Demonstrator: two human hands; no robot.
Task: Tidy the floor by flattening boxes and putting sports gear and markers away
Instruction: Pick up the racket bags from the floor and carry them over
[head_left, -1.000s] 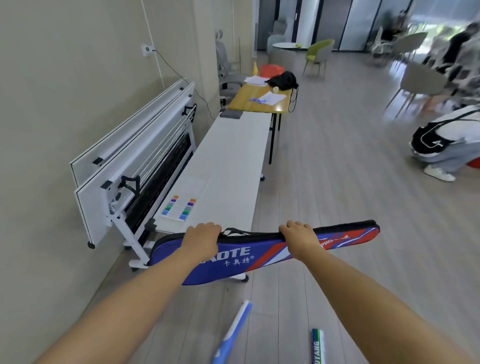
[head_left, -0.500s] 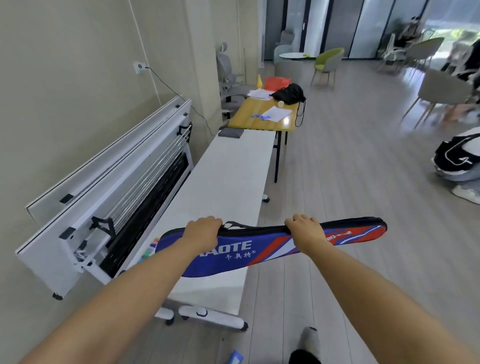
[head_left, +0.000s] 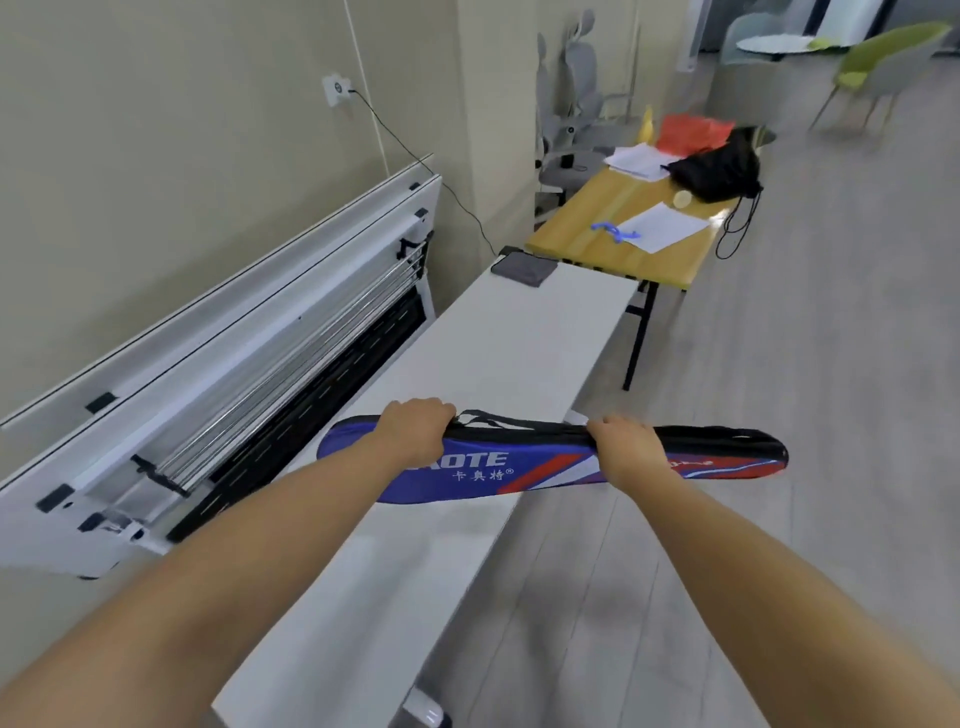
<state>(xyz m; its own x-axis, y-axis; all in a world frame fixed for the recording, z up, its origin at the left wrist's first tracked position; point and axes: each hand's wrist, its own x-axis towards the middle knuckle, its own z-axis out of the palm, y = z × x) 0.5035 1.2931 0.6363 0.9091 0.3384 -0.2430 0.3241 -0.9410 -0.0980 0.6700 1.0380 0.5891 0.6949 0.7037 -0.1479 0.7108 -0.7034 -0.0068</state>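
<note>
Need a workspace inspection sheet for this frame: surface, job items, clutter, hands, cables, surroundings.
Surface: long white table, with a grey cloth at its far end.
Job's things: blue racket bag held crosswise over the table's near part; no boxes or markers seen.
Clutter: wooden table beyond carries papers, a black drawstring bag and a red item.
Hands: left hand and right hand both grip the bag's black top edge.
Cables: black cable runs down from the wall socket.
Surroundings: folded white tables at the left wall; grey office chairs and a green chair farther back.
</note>
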